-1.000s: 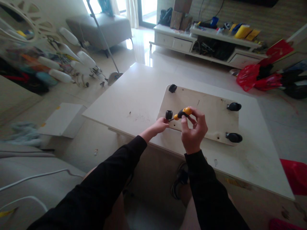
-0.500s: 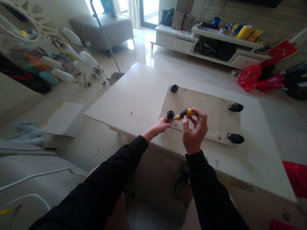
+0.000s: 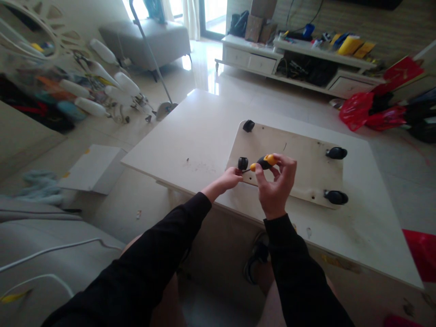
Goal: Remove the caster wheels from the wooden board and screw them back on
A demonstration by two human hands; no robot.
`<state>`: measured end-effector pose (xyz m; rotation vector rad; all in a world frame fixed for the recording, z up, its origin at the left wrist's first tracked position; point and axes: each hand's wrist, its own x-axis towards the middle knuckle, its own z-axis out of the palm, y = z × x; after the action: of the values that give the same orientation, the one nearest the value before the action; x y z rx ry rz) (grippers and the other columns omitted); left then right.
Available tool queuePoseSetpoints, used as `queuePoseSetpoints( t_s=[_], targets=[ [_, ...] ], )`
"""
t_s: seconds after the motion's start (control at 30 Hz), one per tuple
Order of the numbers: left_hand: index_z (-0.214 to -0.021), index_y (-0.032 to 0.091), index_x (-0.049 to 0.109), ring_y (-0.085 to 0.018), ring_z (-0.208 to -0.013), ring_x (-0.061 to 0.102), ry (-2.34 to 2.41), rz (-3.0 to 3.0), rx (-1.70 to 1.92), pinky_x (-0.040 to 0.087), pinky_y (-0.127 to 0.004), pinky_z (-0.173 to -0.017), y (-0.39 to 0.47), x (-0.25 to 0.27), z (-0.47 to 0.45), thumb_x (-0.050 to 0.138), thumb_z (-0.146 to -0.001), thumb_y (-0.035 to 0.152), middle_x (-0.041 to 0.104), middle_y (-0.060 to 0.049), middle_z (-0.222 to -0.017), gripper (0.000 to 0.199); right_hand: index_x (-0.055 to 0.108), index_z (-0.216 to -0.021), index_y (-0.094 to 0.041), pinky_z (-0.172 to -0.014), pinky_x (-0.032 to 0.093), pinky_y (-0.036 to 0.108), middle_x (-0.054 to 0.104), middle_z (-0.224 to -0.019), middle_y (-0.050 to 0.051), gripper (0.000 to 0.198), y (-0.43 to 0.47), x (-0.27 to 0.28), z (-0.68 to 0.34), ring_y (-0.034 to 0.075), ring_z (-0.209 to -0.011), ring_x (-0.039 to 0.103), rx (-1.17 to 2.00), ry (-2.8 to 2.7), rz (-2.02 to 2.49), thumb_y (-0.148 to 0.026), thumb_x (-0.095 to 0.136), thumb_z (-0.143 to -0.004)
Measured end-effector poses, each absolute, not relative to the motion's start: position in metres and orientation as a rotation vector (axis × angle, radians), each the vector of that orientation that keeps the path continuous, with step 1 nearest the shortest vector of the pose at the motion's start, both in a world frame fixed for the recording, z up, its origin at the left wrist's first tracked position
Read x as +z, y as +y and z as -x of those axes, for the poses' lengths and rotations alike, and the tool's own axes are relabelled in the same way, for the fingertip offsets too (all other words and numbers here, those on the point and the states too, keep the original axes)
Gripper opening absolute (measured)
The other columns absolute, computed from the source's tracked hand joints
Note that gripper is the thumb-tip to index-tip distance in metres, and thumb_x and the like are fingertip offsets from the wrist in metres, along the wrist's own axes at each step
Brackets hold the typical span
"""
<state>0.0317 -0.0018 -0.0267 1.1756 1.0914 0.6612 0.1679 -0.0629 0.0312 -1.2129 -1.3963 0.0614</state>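
My right hand (image 3: 277, 184) grips a yellow-and-black screwdriver (image 3: 264, 162) by its handle, thumb and fingers around it. The shaft slopes down to the left, its tip at the base of a black caster (image 3: 243, 163). Beside that caster, at the near left corner of a pale board (image 3: 289, 154), is my left hand (image 3: 231, 178). Its fingers are closed by the screwdriver tip; what they pinch is too small to make out. Further casters stand at the board's other corners: a far left one (image 3: 249, 126), a far right one (image 3: 336, 153) and a near right one (image 3: 335, 197).
The board lies on a white table (image 3: 170, 150). A small dark bit (image 3: 187, 159) lies on the tabletop to the left. A white box (image 3: 91, 168) is on the floor at left. Red plastic bags (image 3: 357, 111) are beyond the table's right end.
The fingers of my right hand have shifted on the screwdriver handle, which is turned slightly. My left hand stays by the caster.
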Motion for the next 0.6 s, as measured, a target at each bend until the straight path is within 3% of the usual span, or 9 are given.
queuePoseSetpoints(
  t_s=[0.1, 0.33, 0.53, 0.6],
  targets=[
    [-0.076, 0.013, 0.068, -0.014, -0.073, 0.053, 1.120, -1.183, 0.660, 0.041, -0.029, -0.071, -0.0018, -0.0276, -0.0313, 0.065, -0.074, 0.003, 0.062, -0.002, -0.076, 0.011, 0.063, -0.124, -0.028, -0.085, 0.070, 0.039, 0.066, -0.118, 0.005, 0.036, -0.0629, 0.0314, -0.1671, 0.021, -0.110, 0.071, 0.077, -1.384, 1.195, -0.029, 0.077, -0.090],
    [-0.079, 0.013, 0.066, -0.014, -0.074, 0.053, 1.145, -1.190, 0.664, 0.042, -0.029, -0.073, -0.0015, -0.0319, -0.0321, 0.068, -0.075, 0.003, 0.060, -0.001, -0.075, 0.012, 0.055, -0.137, -0.028, -0.097, 0.068, 0.045, 0.069, -0.142, 0.011, 0.041, -0.0675, 0.0303, -0.1630, 0.025, -0.134, 0.069, 0.270, -1.391, 1.178, -0.020, 0.062, -0.097],
    [-0.079, 0.012, 0.067, -0.014, -0.075, 0.055, 1.066, -1.178, 0.669, 0.043, -0.029, -0.074, -0.0014, -0.0311, -0.0325, 0.065, -0.075, 0.001, 0.063, -0.002, -0.078, 0.012, 0.063, -0.124, -0.029, -0.085, 0.069, 0.037, 0.065, -0.123, 0.005, 0.040, -0.0640, 0.0302, -0.1646, 0.019, -0.111, 0.071, 0.169, -1.372, 1.168, -0.026, 0.079, -0.088],
    [-0.079, 0.013, 0.066, -0.013, -0.073, 0.054, 1.091, -1.174, 0.669, 0.041, -0.029, -0.073, -0.0015, -0.0314, -0.0326, 0.066, -0.076, 0.001, 0.062, -0.001, -0.077, 0.012, 0.061, -0.127, -0.030, -0.090, 0.070, 0.039, 0.066, -0.124, 0.005, 0.040, -0.0642, 0.0297, -0.1640, 0.019, -0.113, 0.072, 0.187, -1.364, 1.157, -0.025, 0.076, -0.090]
  ],
)
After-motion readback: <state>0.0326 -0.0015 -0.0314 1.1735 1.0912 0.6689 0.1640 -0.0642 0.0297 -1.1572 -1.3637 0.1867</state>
